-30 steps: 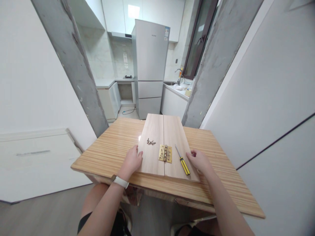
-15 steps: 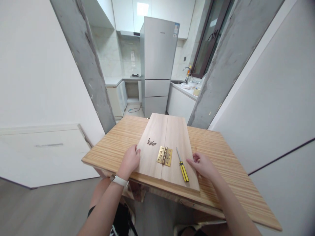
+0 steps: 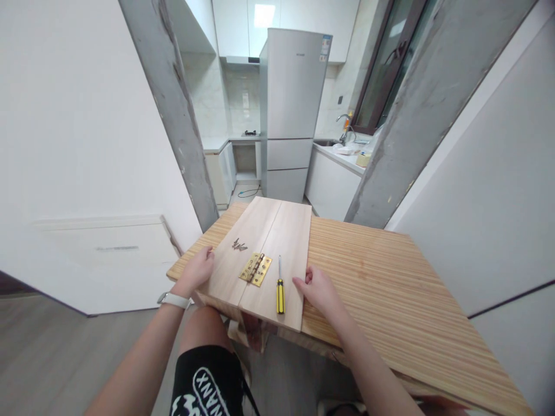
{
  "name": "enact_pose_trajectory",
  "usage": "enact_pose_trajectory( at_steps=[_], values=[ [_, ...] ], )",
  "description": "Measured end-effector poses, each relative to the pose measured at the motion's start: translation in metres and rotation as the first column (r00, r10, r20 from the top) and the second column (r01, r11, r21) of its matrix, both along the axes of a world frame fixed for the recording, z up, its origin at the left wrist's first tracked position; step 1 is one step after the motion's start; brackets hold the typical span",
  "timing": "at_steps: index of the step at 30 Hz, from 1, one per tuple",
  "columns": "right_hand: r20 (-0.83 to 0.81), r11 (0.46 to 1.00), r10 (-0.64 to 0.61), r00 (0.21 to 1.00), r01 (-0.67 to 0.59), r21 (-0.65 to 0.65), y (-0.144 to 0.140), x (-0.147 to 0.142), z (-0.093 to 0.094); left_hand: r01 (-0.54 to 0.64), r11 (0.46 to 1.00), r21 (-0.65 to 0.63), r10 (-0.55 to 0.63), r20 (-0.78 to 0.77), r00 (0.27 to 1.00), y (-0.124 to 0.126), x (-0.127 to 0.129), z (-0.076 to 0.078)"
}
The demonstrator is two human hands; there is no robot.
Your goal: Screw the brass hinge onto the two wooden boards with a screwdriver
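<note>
Since a second ago the two boards [image 3: 264, 254] have slid toward the tabletop's [image 3: 390, 277] near left corner; their near end now overhangs the edge, above the person's knee. Camera has swung right as well.

Left hand [image 3: 197, 270] grips the left long edge of the boards, fingers curled over the top face, thumb side hidden. White watch [image 3: 173, 300] on that wrist. Right hand [image 3: 318, 289] lies against the right long edge, fingers loosely bent, holding nothing else.

Relative to the boards: brass hinge [image 3: 255, 269] lies open across the seam between them; small heap of screws [image 3: 239, 246] on the left board, just beyond the hinge; yellow-handled screwdriver [image 3: 280, 289] on the right board, near its front end, pointing away.

Handling, judged: thin stiff planks, light, smooth-faced. They are not joined, so the seam could open if they are pushed unevenly. Loose screws and the screwdriver would roll if the boards tilt. Best held by the outer long edges, kept flat.

Fridge [image 3: 295, 110] and sink counter stand well beyond the boards.
</note>
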State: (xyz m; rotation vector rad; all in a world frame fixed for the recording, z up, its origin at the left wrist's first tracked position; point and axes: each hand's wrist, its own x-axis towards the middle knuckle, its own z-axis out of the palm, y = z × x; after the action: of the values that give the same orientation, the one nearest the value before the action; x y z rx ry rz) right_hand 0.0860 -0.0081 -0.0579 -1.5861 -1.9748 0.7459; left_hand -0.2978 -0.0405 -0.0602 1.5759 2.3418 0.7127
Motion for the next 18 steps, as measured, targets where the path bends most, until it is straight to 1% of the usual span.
enact_pose_trajectory(
  at_steps=[3,5,8,11,14,18],
  values=[
    [-0.024,0.999,0.007,1.0,-0.007,0.032,0.002,-0.029,0.001,0.032,0.999,-0.01,-0.032,0.001,0.999,0.003,-0.031,-0.001],
    [-0.035,0.999,0.014,0.999,-0.012,0.053,0.005,-0.045,0.0,0.011,1.0,-0.013,-0.011,-0.012,1.0,0.004,-0.047,-0.002],
    [-0.032,0.998,0.026,0.999,-0.024,0.056,0.011,-0.063,-0.002,-0.021,1.0,-0.021,0.02,-0.026,0.999,0.008,-0.065,-0.002],
    [-0.042,0.998,0.035,0.999,-0.033,0.048,0.016,-0.079,-0.005,-0.032,0.999,-0.025,0.031,-0.043,0.999,0.012,-0.075,0.0],
    [-0.06,0.998,0.023,0.998,-0.019,0.066,0.019,-0.092,-0.008,-0.051,0.998,-0.023,0.05,-0.064,0.997,0.014,-0.08,0.002],
    [-0.065,0.997,0.006,0.998,-0.001,0.079,0.019,-0.101,-0.011,-0.069,0.998,-0.015,0.067,-0.091,0.994,0.012,-0.084,0.002]
  ],
)
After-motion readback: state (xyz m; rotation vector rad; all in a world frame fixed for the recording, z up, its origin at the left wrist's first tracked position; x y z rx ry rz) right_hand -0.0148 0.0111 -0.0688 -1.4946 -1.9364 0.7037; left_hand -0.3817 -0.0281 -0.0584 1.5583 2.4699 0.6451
